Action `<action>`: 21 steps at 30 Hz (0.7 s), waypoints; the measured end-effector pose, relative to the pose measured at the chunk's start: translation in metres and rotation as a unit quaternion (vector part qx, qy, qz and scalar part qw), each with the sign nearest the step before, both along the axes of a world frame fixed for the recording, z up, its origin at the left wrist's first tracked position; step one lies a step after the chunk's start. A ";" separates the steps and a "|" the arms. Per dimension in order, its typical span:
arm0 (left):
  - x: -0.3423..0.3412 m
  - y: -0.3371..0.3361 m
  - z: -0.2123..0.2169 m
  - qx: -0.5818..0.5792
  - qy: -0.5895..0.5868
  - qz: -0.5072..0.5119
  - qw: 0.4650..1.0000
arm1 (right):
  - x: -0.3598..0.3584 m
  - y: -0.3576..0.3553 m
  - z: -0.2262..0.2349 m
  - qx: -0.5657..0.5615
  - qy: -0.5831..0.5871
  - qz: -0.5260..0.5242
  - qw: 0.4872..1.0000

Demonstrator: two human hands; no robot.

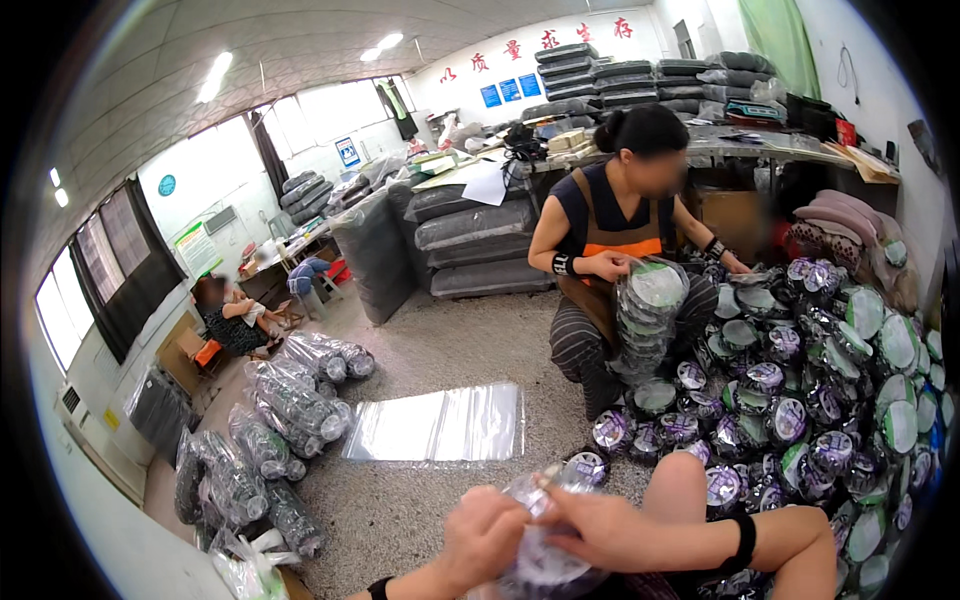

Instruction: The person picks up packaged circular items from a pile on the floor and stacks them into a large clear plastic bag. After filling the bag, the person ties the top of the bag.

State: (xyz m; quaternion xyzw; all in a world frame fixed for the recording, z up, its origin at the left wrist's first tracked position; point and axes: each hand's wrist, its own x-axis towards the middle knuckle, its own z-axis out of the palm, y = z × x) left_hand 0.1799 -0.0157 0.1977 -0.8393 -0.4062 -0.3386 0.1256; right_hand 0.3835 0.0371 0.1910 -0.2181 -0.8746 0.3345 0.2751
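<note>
- Pinching a clear bag [545,572] with left hand [485,535] and right hand [605,530], my fingers curled tight.
- Stuffed bags [290,395]: look done.
- Round packs [788,420], flat bags [435,425]: plenty left, apparently.

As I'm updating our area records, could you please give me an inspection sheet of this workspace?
Surface: speckled floor, with flat clear plastic laid on it.
Job's things: a clear plastic package at the lower edge, too blurred to tell its contents.
Clutter: a large heap of round packs at the right; filled clear bags at the left.
Hands: left hand and right hand both grip the package.
Cables: a thin dark cord on the right wall.
Surroundings: a co-worker opposite, beside the heap; a seated person far left; a loaded table behind.
</note>
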 end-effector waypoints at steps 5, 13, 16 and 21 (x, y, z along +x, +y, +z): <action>0.013 0.002 0.018 0.053 -0.020 0.090 0.994 | -0.006 0.017 0.005 -0.082 0.060 0.029 0.994; -0.006 -0.063 0.018 -0.506 -0.268 0.039 0.819 | 0.000 0.017 -0.017 0.168 0.073 0.058 0.981; -0.021 -0.066 -0.002 -0.386 -0.363 0.091 0.843 | 0.003 -0.016 -0.017 0.072 0.128 -0.038 0.988; -0.031 -0.027 -0.057 -0.344 -0.552 0.109 0.752 | 0.029 -0.001 -0.052 0.065 0.107 -0.076 0.989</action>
